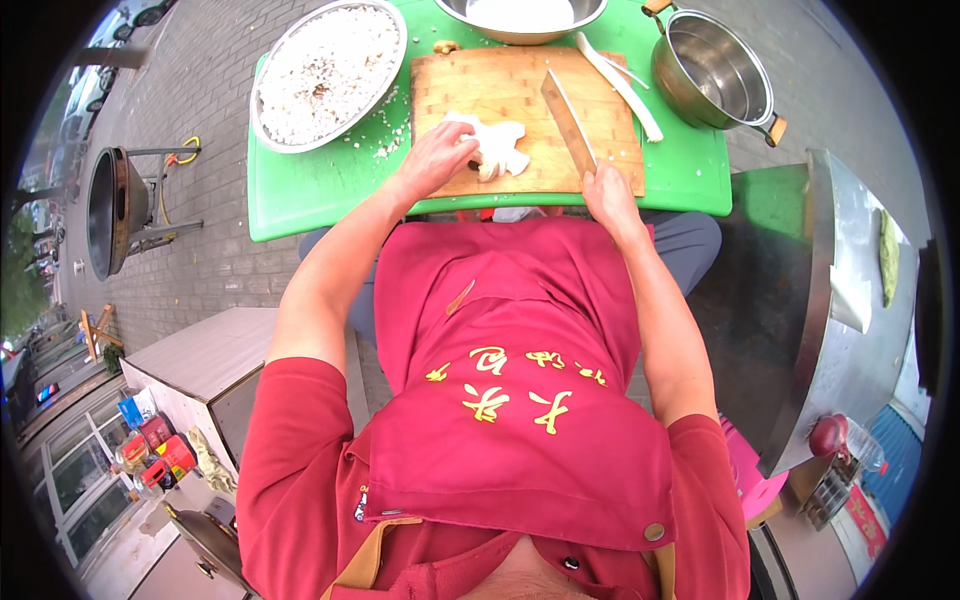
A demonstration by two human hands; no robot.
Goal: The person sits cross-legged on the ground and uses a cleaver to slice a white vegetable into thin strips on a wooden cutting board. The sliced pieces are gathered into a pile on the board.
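My left hand (pixel 442 160) rests on a pile of white pieces of food (pixel 501 148), perhaps mushroom, on a wooden cutting board (pixel 525 82). In my right hand (pixel 611 195) is the handle of a cleaver (pixel 568 124), its broad blade over the right half of the board, apart from the pile. A long white stalk, seemingly a leek or scallion (pixel 622 88), lies across the board's right edge. Near the board's top left corner sits a small piece that looks like ginger (pixel 445 46). Chopped white bits fill a large bowl (pixel 330 75) at the left.
The green table (pixel 300 191) carries scattered white crumbs. A metal bowl (pixel 520 34) with white contents stands beyond the board, and a steel pot (pixel 712 71) at the right. A metal-sided counter (pixel 817 255) is on my right; a large wok on a stand (pixel 112 214) is at far left.
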